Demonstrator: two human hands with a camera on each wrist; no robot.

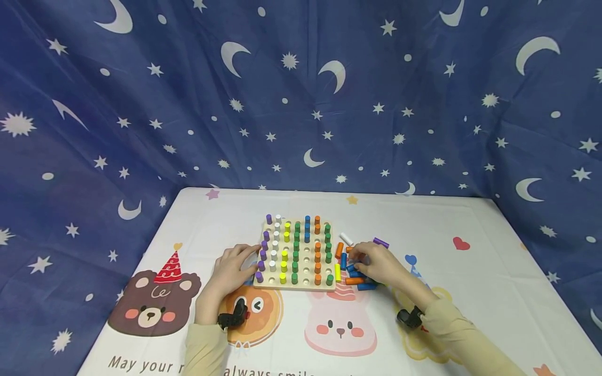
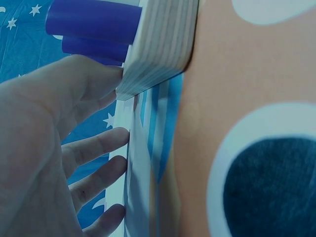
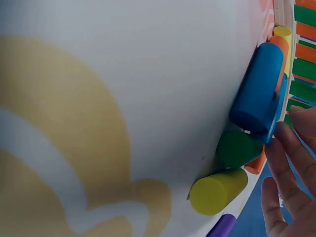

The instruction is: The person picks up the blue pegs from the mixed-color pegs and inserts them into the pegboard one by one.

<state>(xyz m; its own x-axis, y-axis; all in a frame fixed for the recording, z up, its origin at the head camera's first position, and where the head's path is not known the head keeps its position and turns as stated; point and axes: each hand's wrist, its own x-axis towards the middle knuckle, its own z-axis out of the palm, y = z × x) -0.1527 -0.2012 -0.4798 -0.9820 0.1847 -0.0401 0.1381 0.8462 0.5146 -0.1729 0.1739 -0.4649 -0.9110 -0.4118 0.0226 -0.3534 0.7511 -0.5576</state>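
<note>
A wooden pegboard point(image 1: 296, 285) holds upright purple, white, yellow, green, blue and orange pegs, with several bare holes. My left hand point(image 1: 230, 270) rests against its left edge. In the left wrist view, the thumb touches the board's corner beside two purple pegs point(image 2: 94, 22), while the other fingers point(image 2: 98, 170) are spread and loosely straight. Right of the board, my right hand point(image 1: 378, 263) reaches down into a pile of loose pegs. Its fingertips are right at a blue peg point(image 3: 256, 86) and its neighbours; I cannot tell whether they pinch one, as the thumb and index tips are partly hidden.
Loose orange point(image 1: 355, 281), yellow point(image 1: 337, 272) and white point(image 1: 346, 239) pegs lie close to the board's right edge. A purple peg point(image 1: 381, 242) lies behind the right hand. The white printed tablecloth point(image 1: 423, 219) meets a blue starry curtain point(image 1: 301, 104) at the back.
</note>
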